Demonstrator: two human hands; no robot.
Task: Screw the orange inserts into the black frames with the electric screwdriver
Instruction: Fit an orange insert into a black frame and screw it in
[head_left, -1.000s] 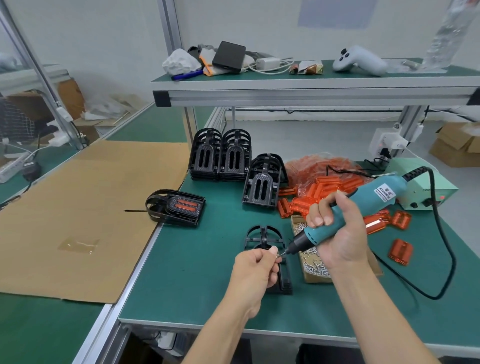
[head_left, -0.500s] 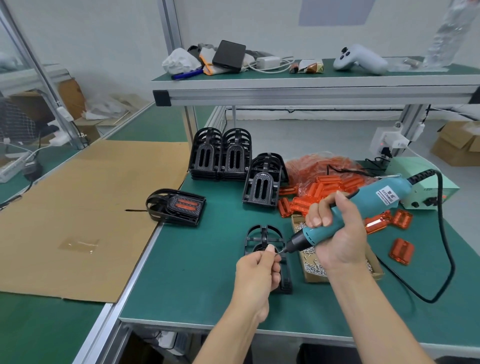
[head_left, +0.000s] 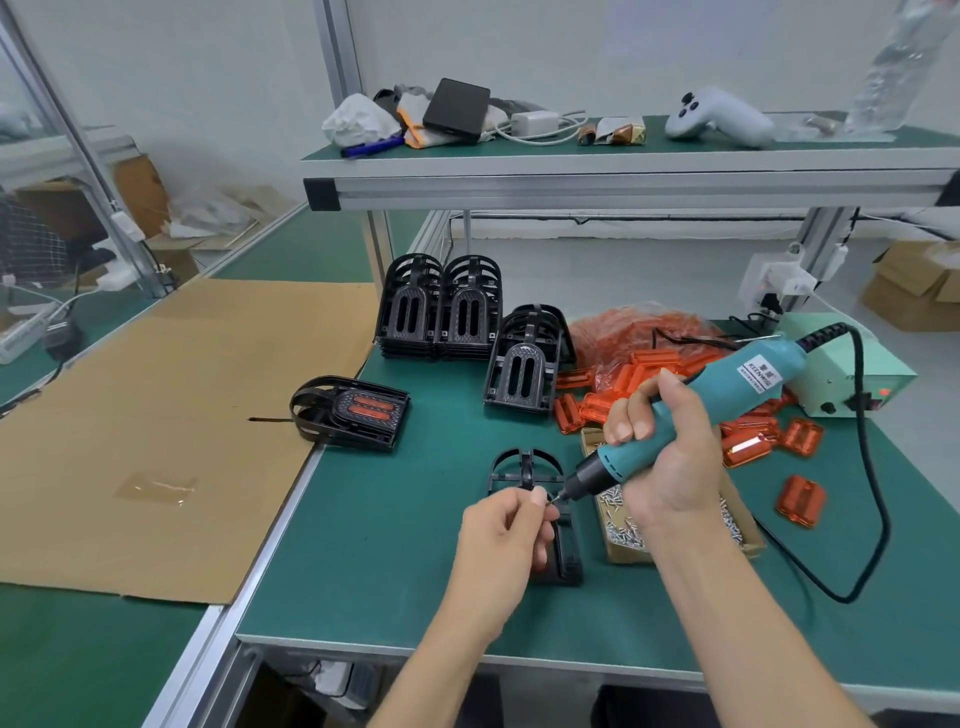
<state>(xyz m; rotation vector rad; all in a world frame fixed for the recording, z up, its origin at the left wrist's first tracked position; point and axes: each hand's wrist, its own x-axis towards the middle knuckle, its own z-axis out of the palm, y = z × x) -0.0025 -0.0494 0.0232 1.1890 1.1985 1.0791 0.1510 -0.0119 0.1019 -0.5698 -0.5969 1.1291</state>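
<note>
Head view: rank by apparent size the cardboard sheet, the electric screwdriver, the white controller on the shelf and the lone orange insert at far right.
1. cardboard sheet
2. electric screwdriver
3. white controller, though farther away, so unsure
4. lone orange insert

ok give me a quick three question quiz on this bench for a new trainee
1. True or false: the right hand holds the electric screwdriver.
2. Multiple choice: the box of screws sits where relative to the black frame being worked on?
A. To its right
B. To its left
C. On the upper shelf
3. Short answer: what are the left hand fingers doing?

Key
1. True.
2. A.
3. They pinch at the screwdriver's tip just above the frame, apparently setting a screw on the bit; the screw itself is too small to make out.
</note>
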